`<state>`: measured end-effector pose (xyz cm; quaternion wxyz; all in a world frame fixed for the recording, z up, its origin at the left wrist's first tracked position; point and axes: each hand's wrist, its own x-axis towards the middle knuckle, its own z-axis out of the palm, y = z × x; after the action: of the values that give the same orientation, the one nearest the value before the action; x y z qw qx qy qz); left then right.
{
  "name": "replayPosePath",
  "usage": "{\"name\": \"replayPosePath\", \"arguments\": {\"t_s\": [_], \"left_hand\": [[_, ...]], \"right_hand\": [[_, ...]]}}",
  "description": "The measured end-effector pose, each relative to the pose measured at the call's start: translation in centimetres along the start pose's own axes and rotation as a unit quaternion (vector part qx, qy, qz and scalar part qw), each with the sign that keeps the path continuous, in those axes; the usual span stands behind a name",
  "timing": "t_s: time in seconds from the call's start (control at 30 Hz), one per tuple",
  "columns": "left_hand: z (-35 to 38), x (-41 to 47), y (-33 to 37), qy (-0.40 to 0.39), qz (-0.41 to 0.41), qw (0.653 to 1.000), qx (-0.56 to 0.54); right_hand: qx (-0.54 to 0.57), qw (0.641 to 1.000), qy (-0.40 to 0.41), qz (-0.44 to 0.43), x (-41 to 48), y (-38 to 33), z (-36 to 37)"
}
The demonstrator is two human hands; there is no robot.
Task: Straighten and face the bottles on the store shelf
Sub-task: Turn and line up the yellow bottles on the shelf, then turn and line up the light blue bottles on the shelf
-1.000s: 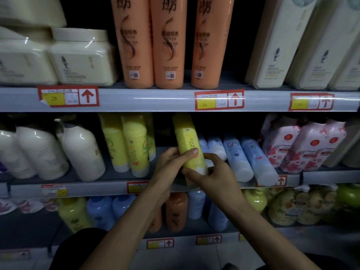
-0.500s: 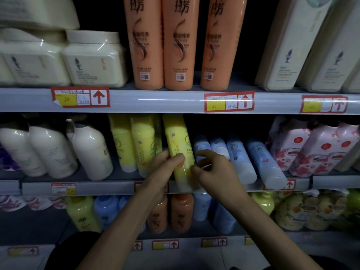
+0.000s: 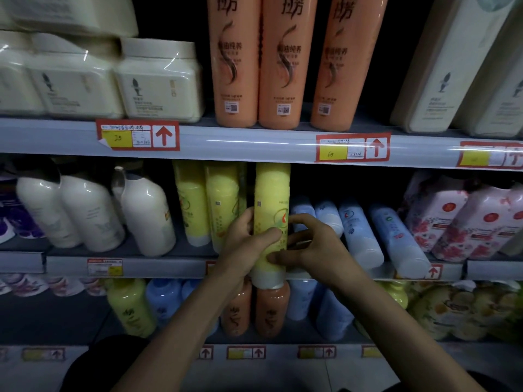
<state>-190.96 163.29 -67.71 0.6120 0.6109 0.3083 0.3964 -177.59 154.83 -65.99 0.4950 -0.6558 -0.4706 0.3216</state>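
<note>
A tall yellow bottle (image 3: 271, 199) with a white cap at its bottom end stands upright at the front edge of the middle shelf (image 3: 158, 265). My left hand (image 3: 246, 244) grips its lower left side, thumb across the front. From the right, my right hand (image 3: 314, 247) pinches the lower part of that bottle with curled fingers. Two more yellow bottles (image 3: 209, 205) stand just left of it. Pale blue bottles (image 3: 359, 233) lean in a row to its right.
White bottles (image 3: 119, 213) fill the middle shelf's left, pink floral packs (image 3: 464, 222) its right. Above, orange bottles (image 3: 263, 60), cream tubs (image 3: 158, 83) and cream bottles (image 3: 450, 66). The lower shelf holds yellow, blue and orange bottles (image 3: 271, 309).
The held yellow bottle went from tilted to upright and has been turned, its label now showing more to the front. Both hands stayed on its lower part. The camera moved closer.
</note>
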Motion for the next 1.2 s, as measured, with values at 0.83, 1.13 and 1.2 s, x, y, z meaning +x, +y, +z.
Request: {"name": "replayPosePath", "arguments": {"t_s": [0.83, 1.13, 1.2], "left_hand": [[-1.6, -1.9, -1.1, 0.083, 0.027, 0.988, 0.125], [-1.4, -1.9, -1.3, 0.102, -0.008, 0.991, 0.081], [-1.4, -1.8, -1.3, 0.104, -0.006, 0.992, 0.076]], "right_hand": [[-0.039, 0.978, 0.166, -0.117, 3.5, 1.9, 3.3], [-0.056, 0.976, 0.175, -0.114, 6.1, 2.0, 5.5], [-0.069, 0.975, 0.177, -0.114, 6.4, 1.9, 5.8]]}}
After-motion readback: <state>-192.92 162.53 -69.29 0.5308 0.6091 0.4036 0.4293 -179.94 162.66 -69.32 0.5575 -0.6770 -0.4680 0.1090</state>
